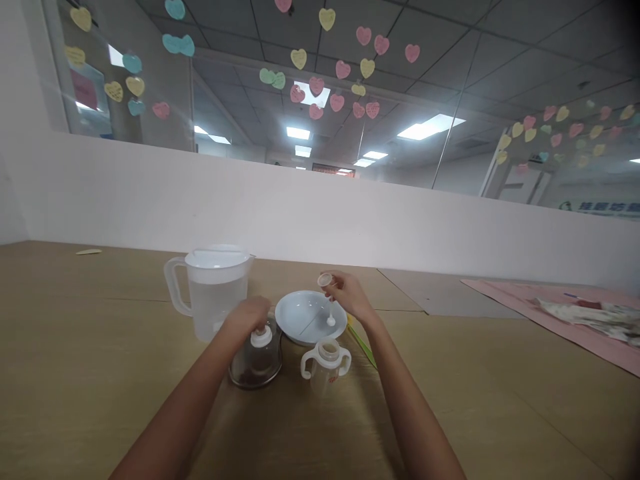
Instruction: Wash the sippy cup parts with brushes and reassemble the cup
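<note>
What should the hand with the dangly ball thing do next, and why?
I'd guess the right hand should bring the straw piece to the two-handled bottle and lower it in: the bottle stands open nearby, and the piece hangs ball-down over the white bowl.

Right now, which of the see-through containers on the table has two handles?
The small bottle in front of the white bowl. It has a white handle on each side, while the big pitcher has only one.
</note>
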`<control>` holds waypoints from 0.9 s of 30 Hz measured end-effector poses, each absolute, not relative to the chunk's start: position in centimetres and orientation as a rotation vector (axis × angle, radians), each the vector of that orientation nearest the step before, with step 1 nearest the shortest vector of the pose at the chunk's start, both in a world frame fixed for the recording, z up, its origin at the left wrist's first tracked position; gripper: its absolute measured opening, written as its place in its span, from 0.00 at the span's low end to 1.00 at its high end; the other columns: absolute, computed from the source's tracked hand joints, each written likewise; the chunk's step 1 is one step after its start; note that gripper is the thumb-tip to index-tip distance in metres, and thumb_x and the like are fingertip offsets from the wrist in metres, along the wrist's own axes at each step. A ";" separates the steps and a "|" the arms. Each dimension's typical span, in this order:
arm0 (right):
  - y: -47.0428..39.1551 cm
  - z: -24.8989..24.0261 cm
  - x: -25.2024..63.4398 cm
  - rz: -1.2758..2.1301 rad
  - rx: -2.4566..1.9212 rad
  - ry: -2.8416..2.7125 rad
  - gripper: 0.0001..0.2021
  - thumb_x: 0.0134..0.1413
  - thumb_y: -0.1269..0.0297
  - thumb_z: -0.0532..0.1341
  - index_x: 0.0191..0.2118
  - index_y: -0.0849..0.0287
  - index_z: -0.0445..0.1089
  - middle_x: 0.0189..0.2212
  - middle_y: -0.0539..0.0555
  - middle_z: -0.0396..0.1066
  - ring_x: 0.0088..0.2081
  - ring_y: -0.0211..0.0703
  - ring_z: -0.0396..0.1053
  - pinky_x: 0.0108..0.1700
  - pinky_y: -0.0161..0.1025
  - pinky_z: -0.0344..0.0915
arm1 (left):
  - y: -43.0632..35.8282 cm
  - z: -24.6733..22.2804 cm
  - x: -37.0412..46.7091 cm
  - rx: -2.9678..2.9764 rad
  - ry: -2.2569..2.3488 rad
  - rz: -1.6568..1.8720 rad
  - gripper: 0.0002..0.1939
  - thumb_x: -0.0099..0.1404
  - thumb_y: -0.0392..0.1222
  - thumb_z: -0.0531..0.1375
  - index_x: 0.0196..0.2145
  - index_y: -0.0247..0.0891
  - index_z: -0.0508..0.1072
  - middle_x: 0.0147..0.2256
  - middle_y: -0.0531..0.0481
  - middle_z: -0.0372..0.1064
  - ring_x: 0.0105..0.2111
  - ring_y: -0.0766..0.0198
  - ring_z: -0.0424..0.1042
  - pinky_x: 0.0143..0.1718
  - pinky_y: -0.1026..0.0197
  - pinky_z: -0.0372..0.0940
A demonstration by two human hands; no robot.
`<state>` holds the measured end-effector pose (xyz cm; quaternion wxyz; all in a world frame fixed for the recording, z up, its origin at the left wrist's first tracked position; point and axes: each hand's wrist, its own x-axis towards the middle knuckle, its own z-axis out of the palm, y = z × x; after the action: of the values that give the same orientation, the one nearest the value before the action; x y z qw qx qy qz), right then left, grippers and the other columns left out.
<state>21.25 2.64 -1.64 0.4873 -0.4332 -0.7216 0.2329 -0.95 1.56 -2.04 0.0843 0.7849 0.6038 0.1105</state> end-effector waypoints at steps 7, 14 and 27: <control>-2.9 2.1 20.9 0.592 -0.940 -1.905 0.14 0.44 0.69 0.57 0.40 0.61 0.70 0.22 0.49 0.67 0.23 0.33 0.64 0.27 0.31 0.61 | -3.0 3.1 -1.0 2.475 1.725 0.330 0.07 0.51 0.41 0.54 0.23 0.37 0.69 0.25 0.49 0.69 0.24 0.63 0.64 0.22 0.64 0.52; -3.0 1.7 20.6 0.609 -1.053 -2.168 0.14 0.43 0.71 0.59 0.39 0.61 0.71 0.22 0.49 0.69 0.21 0.31 0.63 0.26 0.30 0.59 | -4.9 4.1 0.8 2.536 1.487 0.297 0.11 0.55 0.46 0.52 0.24 0.37 0.68 0.23 0.52 0.67 0.23 0.65 0.63 0.22 0.66 0.51; -2.7 1.2 21.2 0.453 -1.334 -2.563 0.15 0.37 0.64 0.64 0.36 0.59 0.68 0.27 0.48 0.66 0.26 0.33 0.62 0.25 0.29 0.54 | -4.4 4.0 1.6 2.765 1.448 0.659 0.15 0.62 0.45 0.45 0.31 0.37 0.69 0.32 0.47 0.69 0.31 0.61 0.66 0.28 0.64 0.55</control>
<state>21.25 -2.68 1.19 0.1083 -0.4534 -0.8712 0.1540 1.58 -4.44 4.02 -0.0242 0.8666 0.4537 0.2065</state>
